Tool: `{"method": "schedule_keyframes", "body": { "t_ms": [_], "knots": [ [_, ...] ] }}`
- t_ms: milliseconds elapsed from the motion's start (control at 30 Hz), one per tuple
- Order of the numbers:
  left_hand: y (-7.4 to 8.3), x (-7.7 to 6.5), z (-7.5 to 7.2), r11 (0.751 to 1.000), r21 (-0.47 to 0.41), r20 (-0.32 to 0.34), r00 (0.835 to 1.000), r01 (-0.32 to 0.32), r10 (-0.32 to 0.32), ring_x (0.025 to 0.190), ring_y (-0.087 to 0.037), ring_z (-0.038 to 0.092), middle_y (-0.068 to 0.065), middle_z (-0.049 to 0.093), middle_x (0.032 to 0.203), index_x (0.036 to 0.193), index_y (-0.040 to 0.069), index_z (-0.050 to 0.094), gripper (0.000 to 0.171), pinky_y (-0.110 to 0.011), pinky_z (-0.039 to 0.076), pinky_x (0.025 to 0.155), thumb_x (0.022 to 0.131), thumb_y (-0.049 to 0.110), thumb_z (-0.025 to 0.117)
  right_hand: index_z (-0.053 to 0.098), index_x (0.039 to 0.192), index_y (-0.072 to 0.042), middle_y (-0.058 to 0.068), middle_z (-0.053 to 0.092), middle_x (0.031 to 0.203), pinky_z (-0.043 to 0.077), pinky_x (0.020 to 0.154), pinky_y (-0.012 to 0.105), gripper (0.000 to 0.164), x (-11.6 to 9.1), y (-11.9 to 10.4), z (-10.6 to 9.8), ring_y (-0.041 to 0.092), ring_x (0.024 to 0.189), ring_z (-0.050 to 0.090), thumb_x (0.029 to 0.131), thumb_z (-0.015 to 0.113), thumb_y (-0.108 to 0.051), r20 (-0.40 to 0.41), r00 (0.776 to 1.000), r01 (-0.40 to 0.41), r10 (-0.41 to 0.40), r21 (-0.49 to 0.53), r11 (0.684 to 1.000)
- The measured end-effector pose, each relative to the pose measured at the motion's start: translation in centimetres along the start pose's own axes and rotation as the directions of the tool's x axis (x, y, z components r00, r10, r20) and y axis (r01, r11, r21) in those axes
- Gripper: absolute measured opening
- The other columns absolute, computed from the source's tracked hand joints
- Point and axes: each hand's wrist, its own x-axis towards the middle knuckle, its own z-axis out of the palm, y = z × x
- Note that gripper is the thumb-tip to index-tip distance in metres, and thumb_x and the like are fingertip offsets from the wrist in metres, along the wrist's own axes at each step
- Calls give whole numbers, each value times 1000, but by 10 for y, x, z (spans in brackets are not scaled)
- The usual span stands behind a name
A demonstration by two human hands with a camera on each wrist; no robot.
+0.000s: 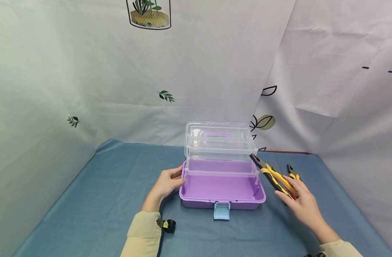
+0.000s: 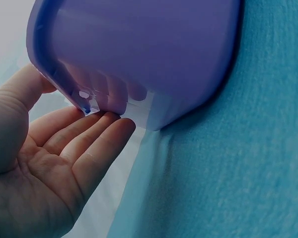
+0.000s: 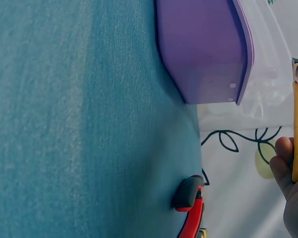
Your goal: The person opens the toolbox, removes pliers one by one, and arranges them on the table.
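A purple storage box (image 1: 221, 187) with a clear lid and tray folded up at its back sits on the table, its pale blue latch (image 1: 222, 210) hanging down in front. My left hand (image 1: 167, 182) grips the box's left end, thumb over the rim and fingers against the outer wall; the left wrist view shows the fingers (image 2: 97, 151) near the wall's edge. My right hand (image 1: 300, 203) holds combination pliers (image 1: 276, 178) with yellow-and-black handles, raised to the right of the box. Their dark jaws point toward the box's back right corner.
Other yellow-and-black pliers (image 1: 292, 172) lie on the table beyond my right hand. A red-and-black handle (image 3: 189, 208) shows in the right wrist view. The blue cloth (image 1: 118, 200) covers the table, and a printed white curtain (image 1: 118, 71) hangs behind and at both sides.
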Motion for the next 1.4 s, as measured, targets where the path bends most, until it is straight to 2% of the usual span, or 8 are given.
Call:
{"method": "schedule_keyframes", "body": {
  "t_ms": [233, 500, 600, 800, 933, 1167, 1300, 1400],
  "knots": [
    [-2, -1, 0, 1000, 2, 1, 1000, 0, 0, 122, -32, 54, -19, 53, 135, 140, 6, 44, 58, -37, 55, 88, 86, 2, 64, 57, 126, -4, 16, 57, 116, 37, 61, 17, 57, -2, 7, 0, -2, 82, 41, 78, 78, -26, -33, 999, -4, 4, -11, 1000],
    [0, -3, 1, 1000, 7, 17, 1000, -7, 7, 123, -33, 53, -21, 52, 136, 141, 3, 43, 58, -38, 55, 88, 87, 2, 63, 55, 129, -2, 18, 57, 116, 35, 58, 17, 60, -3, 14, -3, 1, 81, 40, 79, 77, -27, -38, 999, -22, 21, -21, 1000],
    [0, -3, 1, 1000, -2, 16, 1000, -3, 3, 123, -33, 53, -21, 52, 135, 140, 4, 43, 58, -38, 55, 89, 86, 3, 64, 55, 130, -1, 19, 57, 115, 36, 58, 19, 61, -3, 15, -3, 6, 82, 43, 79, 76, -27, -34, 999, -31, 30, -30, 999],
    [1, -4, 2, 1000, -7, 15, 1000, -13, 13, 122, -34, 54, -23, 53, 134, 140, 2, 44, 58, -39, 55, 88, 86, 1, 64, 51, 132, 3, 23, 54, 117, 36, 62, 16, 63, -2, 20, -4, 31, 93, 53, 82, 74, -28, -16, 998, -64, 64, -29, 998],
    [1, -3, 2, 1000, -11, 10, 1000, -16, 16, 122, -34, 54, -23, 53, 134, 140, 2, 44, 57, -39, 55, 88, 86, 1, 64, 50, 131, 7, 24, 54, 118, 34, 63, 10, 66, -2, 23, -6, 33, 95, 54, 82, 74, -29, -21, 997, -69, 69, -32, 997],
    [0, -3, 2, 1000, -6, 16, 1000, -17, 18, 122, -34, 53, -23, 52, 135, 140, 2, 43, 57, -39, 55, 88, 86, 1, 63, 50, 132, 6, 23, 55, 115, 38, 52, 18, 66, -4, 30, -10, 7, 73, 45, 82, 74, -30, -18, 997, -80, 79, -68, 995],
    [-1, -1, 1, 1000, -4, 14, 1000, -10, 10, 123, -33, 53, -22, 53, 134, 140, 3, 43, 58, -38, 55, 89, 86, 1, 63, 49, 132, 7, 25, 54, 115, 38, 53, 22, 65, -3, 33, -13, 16, 76, 48, 84, 71, -32, 11, 995, -93, 94, -88, 992],
    [-1, 0, 0, 1000, -2, 10, 1000, -6, 6, 123, -32, 54, -21, 53, 135, 141, 5, 43, 59, -38, 55, 89, 86, 1, 64, 47, 133, 8, 27, 51, 117, 43, 61, 34, 66, -3, 36, -15, 30, 85, 51, 86, 69, -33, 32, 993, -112, 116, -93, 989]
  ]
}}
